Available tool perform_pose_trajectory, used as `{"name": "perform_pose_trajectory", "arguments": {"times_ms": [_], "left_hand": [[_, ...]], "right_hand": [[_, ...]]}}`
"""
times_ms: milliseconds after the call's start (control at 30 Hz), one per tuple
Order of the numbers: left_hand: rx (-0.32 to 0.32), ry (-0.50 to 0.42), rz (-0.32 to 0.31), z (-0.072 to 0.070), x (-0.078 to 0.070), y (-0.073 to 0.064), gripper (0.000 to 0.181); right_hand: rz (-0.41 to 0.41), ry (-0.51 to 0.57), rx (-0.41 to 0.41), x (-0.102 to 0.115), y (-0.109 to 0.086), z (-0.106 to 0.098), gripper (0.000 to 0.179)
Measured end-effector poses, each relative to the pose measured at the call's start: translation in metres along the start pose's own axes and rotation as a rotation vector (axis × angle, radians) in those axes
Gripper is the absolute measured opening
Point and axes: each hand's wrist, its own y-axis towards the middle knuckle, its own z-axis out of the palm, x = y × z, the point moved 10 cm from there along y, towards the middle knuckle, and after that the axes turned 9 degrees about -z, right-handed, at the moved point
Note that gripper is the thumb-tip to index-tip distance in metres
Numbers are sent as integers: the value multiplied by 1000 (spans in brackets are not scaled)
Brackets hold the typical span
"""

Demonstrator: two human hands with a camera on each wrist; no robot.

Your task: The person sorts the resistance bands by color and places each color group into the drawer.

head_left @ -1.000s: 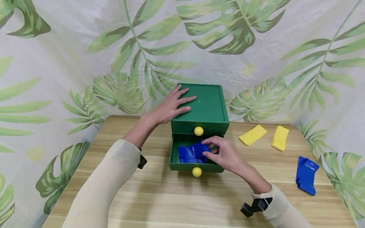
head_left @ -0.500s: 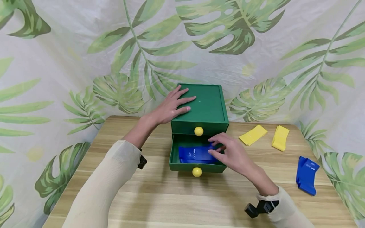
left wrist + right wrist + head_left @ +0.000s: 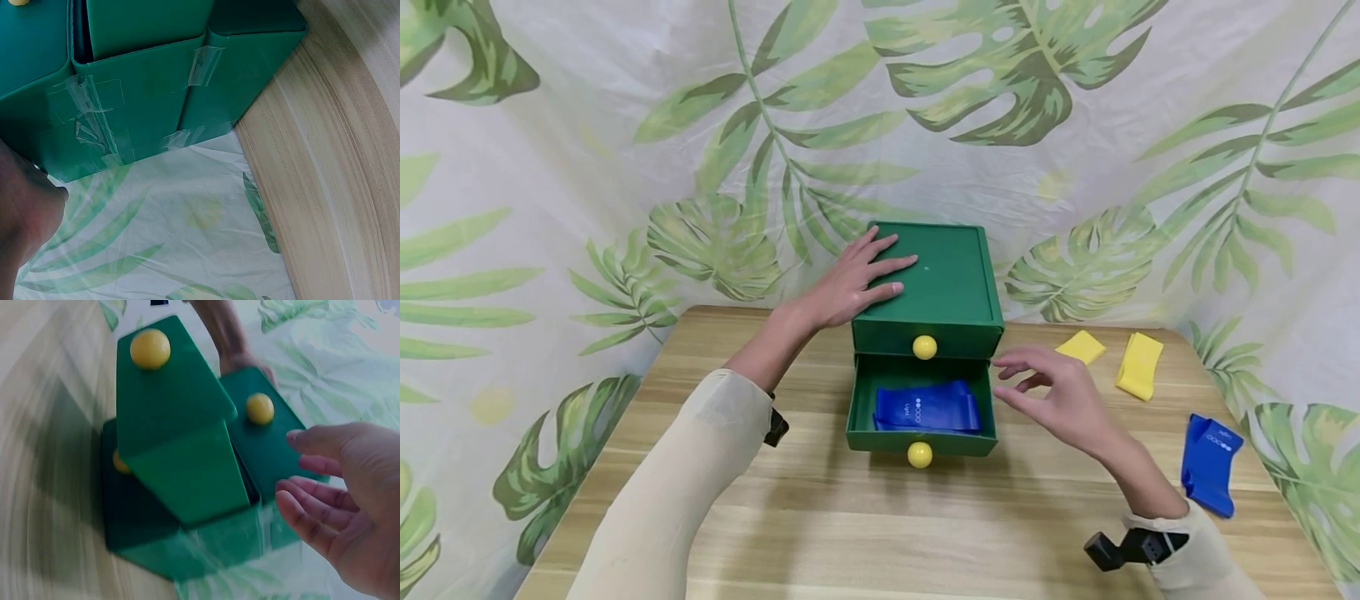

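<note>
A folded blue band (image 3: 928, 407) lies in the pulled-out middle drawer (image 3: 962, 444) of a green cabinet (image 3: 932, 275), its white print facing up. The drawer's round yellow knob (image 3: 920, 455) sits at six o'clock. At three o'clock, just beside the drawer's side wall, the right hand (image 3: 1063, 396) is loosely open, fingers softly bent and thumb apart, holding nothing. At eleven o'clock, the left hand (image 3: 853, 285) rests on the cabinet's top with its fingers spread and no grip on anything. Between two and three o'clock on the wooden table (image 3: 850, 525) are two yellow bands, one (image 3: 1084, 347) partly hidden by the right hand, the other (image 3: 1139, 367) beyond it. A second blue band (image 3: 1212, 465) lies past three o'clock. Leaf-patterned cloth (image 3: 955, 179) hangs behind.
</note>
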Motion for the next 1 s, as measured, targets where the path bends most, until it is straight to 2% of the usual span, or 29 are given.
{"name": "perform_pose_trajectory", "arguments": {"times_ms": [200, 333, 700, 867, 1000], "left_hand": [[-3, -13, 2, -2, -2, -2, 55], [-1, -10, -1, -1, -1, -1, 55], [-2, -15, 1, -2, -3, -1, 54], [-4, -16, -3, -1, -2, -1, 54], [-2, -7, -5, -1, -1, -1, 54]], "right_hand": [[-21, 55, 31, -15, -11, -15, 37], [-37, 54, 63, -25, -18, -24, 39], [124, 73, 166, -69, -47, -49, 29], [141, 47, 208, -84, -58, -59, 30], [118, 23, 235, -93, -67, -66, 33]]}}
